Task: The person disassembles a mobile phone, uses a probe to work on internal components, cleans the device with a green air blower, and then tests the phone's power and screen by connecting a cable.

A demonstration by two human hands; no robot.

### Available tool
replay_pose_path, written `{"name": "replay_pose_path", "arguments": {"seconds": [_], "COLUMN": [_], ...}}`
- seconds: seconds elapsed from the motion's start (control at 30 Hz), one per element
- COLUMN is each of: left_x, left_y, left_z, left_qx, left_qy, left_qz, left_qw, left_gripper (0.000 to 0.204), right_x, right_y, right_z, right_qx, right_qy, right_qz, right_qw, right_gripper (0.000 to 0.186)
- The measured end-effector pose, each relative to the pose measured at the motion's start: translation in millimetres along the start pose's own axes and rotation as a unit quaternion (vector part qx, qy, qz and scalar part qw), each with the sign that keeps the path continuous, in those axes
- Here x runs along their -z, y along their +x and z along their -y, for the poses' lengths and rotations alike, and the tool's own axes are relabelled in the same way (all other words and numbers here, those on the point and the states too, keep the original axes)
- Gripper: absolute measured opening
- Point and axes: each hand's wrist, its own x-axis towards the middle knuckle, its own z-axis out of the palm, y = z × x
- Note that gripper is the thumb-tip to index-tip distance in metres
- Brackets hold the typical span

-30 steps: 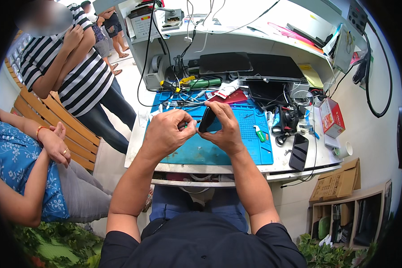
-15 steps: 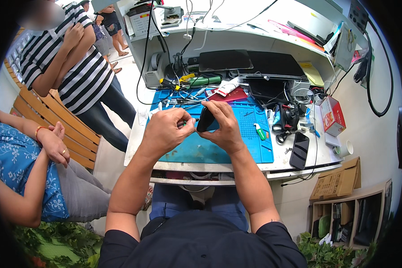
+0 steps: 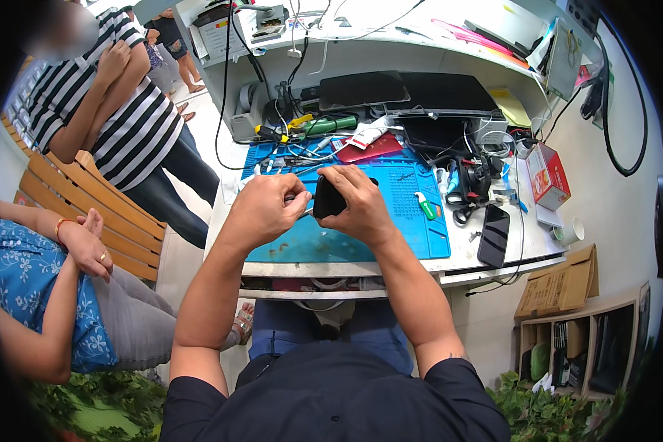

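Above the blue work mat (image 3: 309,249), my right hand (image 3: 365,208) grips a black smartphone (image 3: 330,200), fingers over its top and thumb below. The phone is tilted, its dark face showing between thumb and fingers. Close by its left edge, my left hand (image 3: 258,212) is closed in a pinch. A small, thin, dark thing seems to poke out from those fingertips toward the phone, but the fingers cover most of it. Whether it touches the phone I cannot tell.
Behind my hands lie a red booklet (image 3: 368,149), cables and green-handled pliers (image 3: 330,125). To the right are a green-and-white tool (image 3: 426,207), scissors (image 3: 464,214), another phone (image 3: 494,237) and a red-white box (image 3: 549,177). Two people stand at left, one in a striped shirt (image 3: 136,125).
The smartphone has turned so that more of its dark face shows. Both hands stay close together at it, and the whole view has shifted slightly.
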Motion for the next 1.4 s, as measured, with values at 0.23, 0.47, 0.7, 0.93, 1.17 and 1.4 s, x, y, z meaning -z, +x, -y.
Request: {"name": "replay_pose_path", "arguments": {"seconds": [0.23,0.47,0.7,0.93,1.17,1.4], "left_x": [-3.3,-3.9,-12.2,-11.6,-14.2,-12.9], "left_y": [3.3,-0.3,-4.5,-16.4,-15.5,-19.1], "left_z": [8.1,18.9,20.4,13.9,29.8,31.4], "left_qx": [0.005,-0.015,-0.112,-0.213,-0.226,-0.246], "left_qy": [-0.018,-0.009,0.019,0.112,0.128,0.13], "left_qz": [0.023,0.024,-0.049,-0.102,-0.084,-0.066], "left_qw": [1.0,1.0,0.992,0.965,0.962,0.958], "left_gripper": [0.022,0.019,0.017,0.015,0.016,0.014], "right_x": [-1.2,-10.5,7.6,3.7,4.7,6.7], "right_y": [-1.4,-5.8,-1.5,-3.2,-0.4,-1.0], "right_z": [-0.3,-9.3,-5.2,2.6,7.9,6.9], "right_qx": [-0.012,0.031,-0.016,-0.012,-0.019,-0.003], "right_qy": [-0.007,-0.03,-0.007,0.012,0.008,-0.008], "right_qz": [0.003,0.005,0.033,0.019,0.047,0.087], "right_qw": [1.0,0.999,0.999,1.0,0.999,0.996], "right_gripper": [0.083,0.085,0.087,0.088,0.085,0.081]}}
